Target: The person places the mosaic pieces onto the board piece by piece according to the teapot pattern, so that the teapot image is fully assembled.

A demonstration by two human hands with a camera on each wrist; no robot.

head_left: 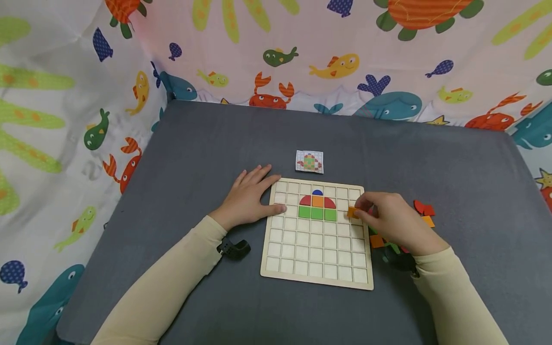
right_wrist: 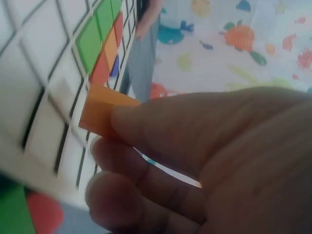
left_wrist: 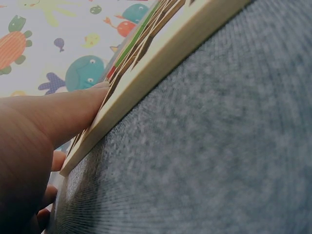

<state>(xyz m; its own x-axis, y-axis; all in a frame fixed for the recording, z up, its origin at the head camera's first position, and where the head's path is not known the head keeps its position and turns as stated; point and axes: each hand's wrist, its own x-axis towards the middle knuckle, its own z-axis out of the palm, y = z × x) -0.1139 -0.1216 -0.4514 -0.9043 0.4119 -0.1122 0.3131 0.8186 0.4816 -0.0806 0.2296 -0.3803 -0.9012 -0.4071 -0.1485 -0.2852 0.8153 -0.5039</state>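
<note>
We are resting our left hand at the left edge of the board, its grip spreading wide and holding nothing, the thumb lying over the cells. Our right hand is pinching an orange tile over the board's right side, that grip standing barely apart around it; we cannot tell whether it is touching. Coloured pieces are filling some upper cells, loose pieces are lying beside the board, and a card is lying beyond it on the counter.
</note>
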